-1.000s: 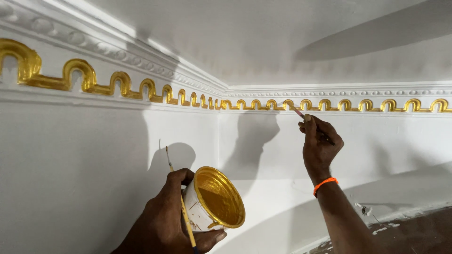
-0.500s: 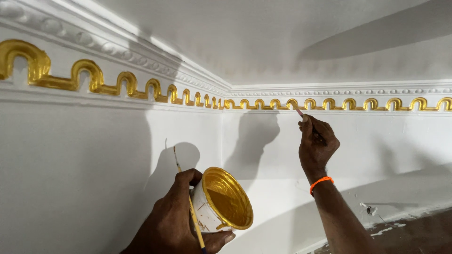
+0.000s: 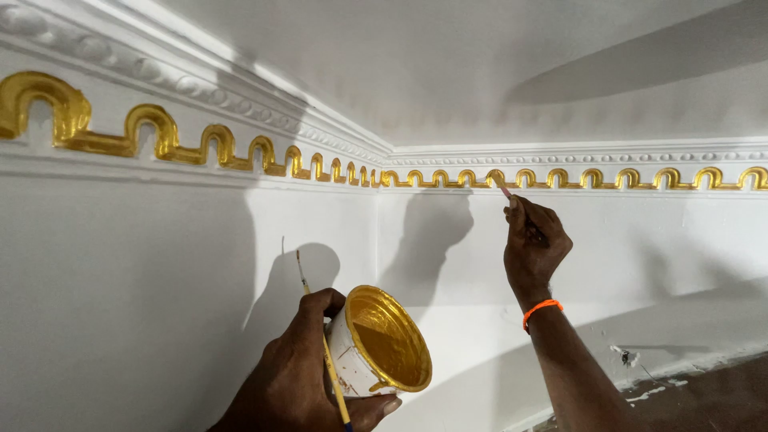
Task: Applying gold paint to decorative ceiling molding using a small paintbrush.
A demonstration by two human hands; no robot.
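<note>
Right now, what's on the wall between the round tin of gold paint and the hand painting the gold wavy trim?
In the head view, only bare white wall with a shadow separates the paint tin from the right hand.

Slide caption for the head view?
Right hand brushes the gold wall trim; left hand holds gold paint can.

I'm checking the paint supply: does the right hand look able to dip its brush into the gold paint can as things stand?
Probably yes. The can is held tilted in the left hand, its mouth open toward the right hand, with nothing between them.
</note>
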